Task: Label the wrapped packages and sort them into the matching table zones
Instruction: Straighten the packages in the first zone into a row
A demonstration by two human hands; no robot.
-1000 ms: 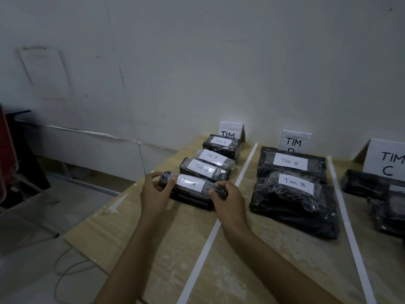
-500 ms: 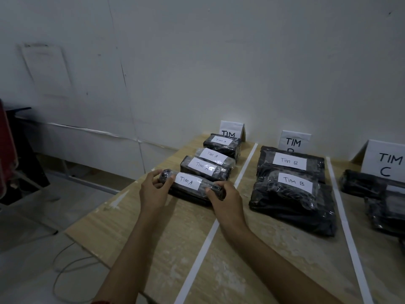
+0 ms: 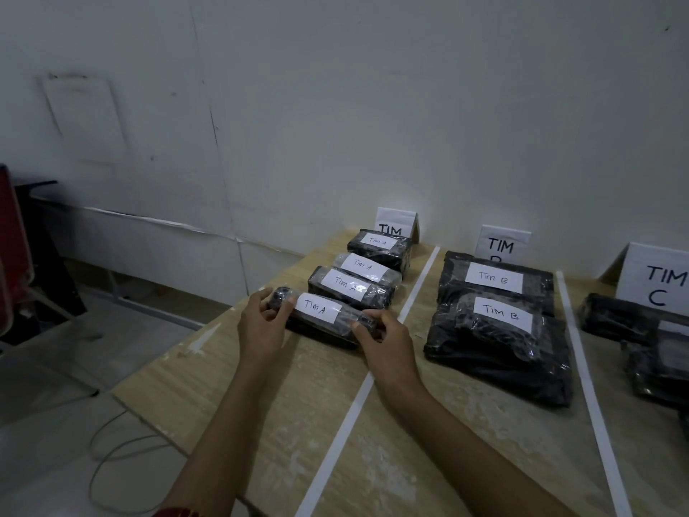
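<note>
Tim A package (image 3: 320, 317), ends in left hand (image 3: 261, 324) and right hand (image 3: 387, 339); taped wooden table (image 3: 290, 412)

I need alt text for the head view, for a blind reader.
A left hand and a right hand hold the ends of a TIM A package, nearest of four in the left zone of a table. Tape lines part the zones; the middle holds two TIM B packages, the right dark packages by a TIM C sign.
</note>
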